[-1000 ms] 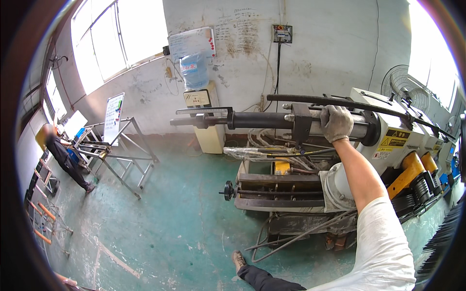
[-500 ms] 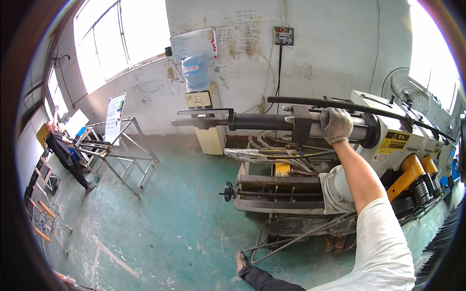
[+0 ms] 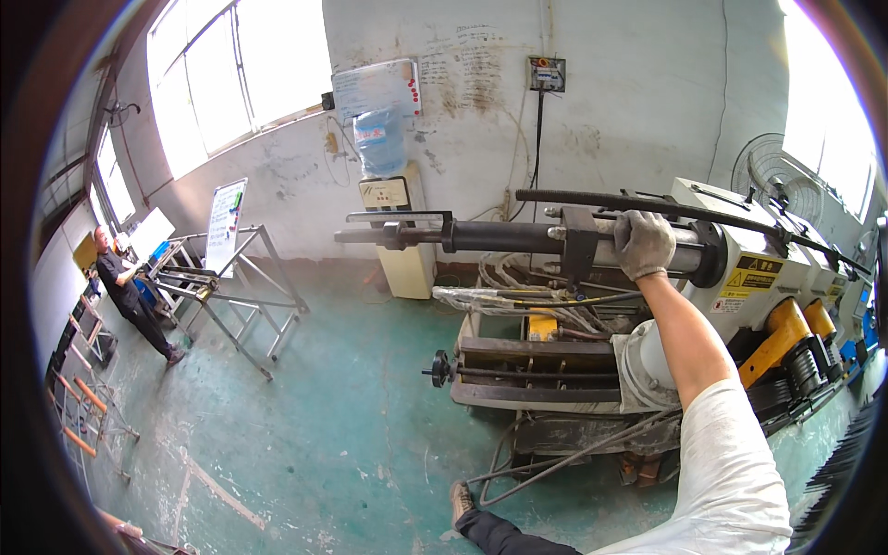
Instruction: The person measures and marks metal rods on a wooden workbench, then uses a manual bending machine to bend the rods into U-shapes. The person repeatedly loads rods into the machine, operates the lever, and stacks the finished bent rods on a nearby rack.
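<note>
My right hand (image 3: 645,245), in a grey work glove, is closed with curled fingers over the top of a pale metal cylinder (image 3: 687,252) on a large machine. A black ribbed bar (image 3: 564,197) runs just above that hand. To its left, a dark block (image 3: 580,242) joins the cylinder to a long dark barrel (image 3: 504,235). The barrel narrows to a rod (image 3: 361,236) that reaches out to the left. My forearm rises from a white sleeve at the lower right. My left hand is outside the picture.
Below the barrel sit hoses (image 3: 509,287), a machine bed (image 3: 527,393) and a black handwheel (image 3: 437,368). A water dispenser (image 3: 405,264) stands by the wall. Farther left, another person (image 3: 134,296) stands near a metal frame table (image 3: 268,298). A fan (image 3: 772,176) is at the right.
My right hand keeps its place on the cylinder. The person at the far left has brought a raised arm down. The whole view has shifted slightly.
</note>
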